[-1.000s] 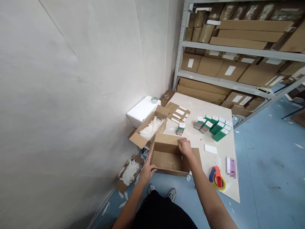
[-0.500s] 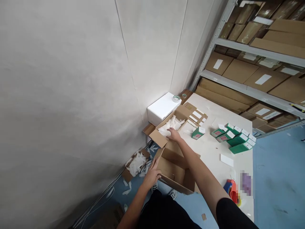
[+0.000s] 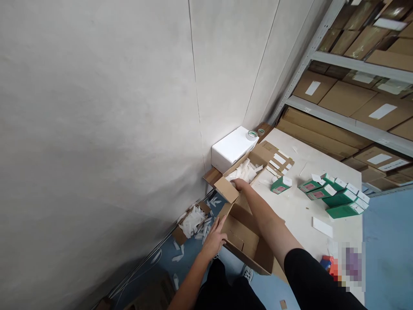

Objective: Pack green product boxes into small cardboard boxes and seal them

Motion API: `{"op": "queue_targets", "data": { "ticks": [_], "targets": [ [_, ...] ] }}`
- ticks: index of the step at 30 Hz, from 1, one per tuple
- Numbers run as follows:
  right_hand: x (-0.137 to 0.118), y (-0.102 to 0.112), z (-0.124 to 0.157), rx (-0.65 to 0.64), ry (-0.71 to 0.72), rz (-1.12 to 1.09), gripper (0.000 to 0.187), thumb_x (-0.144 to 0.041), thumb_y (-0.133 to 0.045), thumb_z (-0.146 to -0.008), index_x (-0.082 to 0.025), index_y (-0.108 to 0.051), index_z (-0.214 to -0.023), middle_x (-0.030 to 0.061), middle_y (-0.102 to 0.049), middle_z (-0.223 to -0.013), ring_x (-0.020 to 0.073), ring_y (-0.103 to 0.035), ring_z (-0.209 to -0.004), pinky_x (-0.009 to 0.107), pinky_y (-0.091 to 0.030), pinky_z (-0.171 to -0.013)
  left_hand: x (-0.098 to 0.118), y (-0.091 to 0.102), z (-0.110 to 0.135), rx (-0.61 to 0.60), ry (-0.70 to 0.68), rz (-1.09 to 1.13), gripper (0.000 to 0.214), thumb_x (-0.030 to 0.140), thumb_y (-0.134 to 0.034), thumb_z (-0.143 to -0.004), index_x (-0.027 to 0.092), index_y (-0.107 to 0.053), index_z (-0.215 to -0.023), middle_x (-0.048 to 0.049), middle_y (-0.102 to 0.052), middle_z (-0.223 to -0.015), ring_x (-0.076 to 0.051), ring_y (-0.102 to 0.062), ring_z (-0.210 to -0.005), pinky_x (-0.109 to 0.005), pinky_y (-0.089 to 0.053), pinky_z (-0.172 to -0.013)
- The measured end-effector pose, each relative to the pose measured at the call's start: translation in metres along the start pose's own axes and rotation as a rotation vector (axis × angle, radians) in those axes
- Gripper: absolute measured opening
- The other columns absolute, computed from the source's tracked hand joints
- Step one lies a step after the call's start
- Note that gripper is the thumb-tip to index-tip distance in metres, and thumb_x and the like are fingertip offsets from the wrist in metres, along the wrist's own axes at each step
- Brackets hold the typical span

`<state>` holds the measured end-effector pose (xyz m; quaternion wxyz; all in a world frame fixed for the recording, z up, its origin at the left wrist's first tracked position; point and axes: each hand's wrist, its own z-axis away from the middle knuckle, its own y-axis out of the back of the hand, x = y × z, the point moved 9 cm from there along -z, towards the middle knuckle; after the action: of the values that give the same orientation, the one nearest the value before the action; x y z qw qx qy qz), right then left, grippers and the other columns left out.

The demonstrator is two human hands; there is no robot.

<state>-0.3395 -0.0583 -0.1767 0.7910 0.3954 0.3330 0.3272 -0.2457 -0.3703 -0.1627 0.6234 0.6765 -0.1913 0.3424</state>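
My left hand [image 3: 214,237] grips the near left edge of an open cardboard box [image 3: 248,234], its fingers lying along the wall. The box tilts at the table edge, and its inside shows bare cardboard. My right hand [image 3: 239,185] reaches over the flap of a second cardboard box [image 3: 227,189] further back. White crumpled packing pieces [image 3: 247,170] fill that second box. The right fingers dip down at its near rim and are mostly hidden, so whether they hold a piece cannot be seen.
On the white table [image 3: 303,159] stand a green carton [image 3: 280,185] and several more green cartons [image 3: 342,198]. A white box [image 3: 230,148] bears a tape roll [image 3: 252,135]. A floor box [image 3: 193,221] overflows with white pieces. Stocked shelving [image 3: 355,116] rises behind.
My right hand has lowered, from hovering with fingers apart over the packing pieces to the box's near rim. My left hand still grips the open box. The view has shifted left.
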Motion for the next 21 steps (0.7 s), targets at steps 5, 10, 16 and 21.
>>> {"op": "queue_targets", "data": {
  "ticks": [5,10,16,21],
  "targets": [
    [0.003,0.029,0.015,0.115,0.028,-0.018,0.057,-0.002,-0.064,-0.075,-0.016,-0.075,-0.129,0.0141,-0.074,-0.13,0.0294,-0.068,-0.115,0.03,-0.049,-0.097,0.005,-0.003,0.003,0.017,0.031,0.043,0.02,0.008,-0.064,-0.084,0.023,-0.077,-0.08,0.015,-0.003,-0.175,-0.038,-0.018,-0.161,-0.055,-0.033,-0.128],
    [0.018,0.072,0.053,0.308,0.054,-0.061,0.054,-0.006,-0.054,-0.087,-0.02,-0.069,-0.137,0.0116,-0.071,-0.135,0.0264,-0.066,-0.121,0.03,-0.048,-0.102,0.021,-0.015,0.001,0.047,0.09,0.052,0.022,0.005,-0.062,-0.082,0.022,-0.077,-0.082,0.0113,-0.004,-0.176,-0.037,-0.018,-0.161,-0.056,-0.033,-0.128],
    [0.042,0.114,0.126,0.645,0.221,-0.212,0.049,-0.006,-0.052,-0.086,-0.02,-0.073,-0.128,0.0107,-0.076,-0.123,0.0252,-0.068,-0.112,0.034,-0.05,-0.101,0.06,-0.032,-0.009,0.12,0.125,-0.021,0.018,0.003,-0.067,-0.079,0.02,-0.072,-0.076,0.0071,-0.005,-0.177,-0.037,-0.021,-0.16,-0.055,-0.034,-0.128],
    [0.084,0.133,0.204,0.872,0.267,-0.345,0.045,-0.008,-0.048,-0.089,-0.022,-0.074,-0.122,0.0084,-0.077,-0.115,0.0232,-0.071,-0.102,0.034,-0.054,-0.094,0.096,-0.05,-0.024,0.153,0.095,-0.057,0.017,0.003,-0.068,-0.078,0.019,-0.072,-0.076,0.0025,-0.008,-0.177,-0.036,-0.022,-0.16,-0.054,-0.033,-0.128]
  ]
}}
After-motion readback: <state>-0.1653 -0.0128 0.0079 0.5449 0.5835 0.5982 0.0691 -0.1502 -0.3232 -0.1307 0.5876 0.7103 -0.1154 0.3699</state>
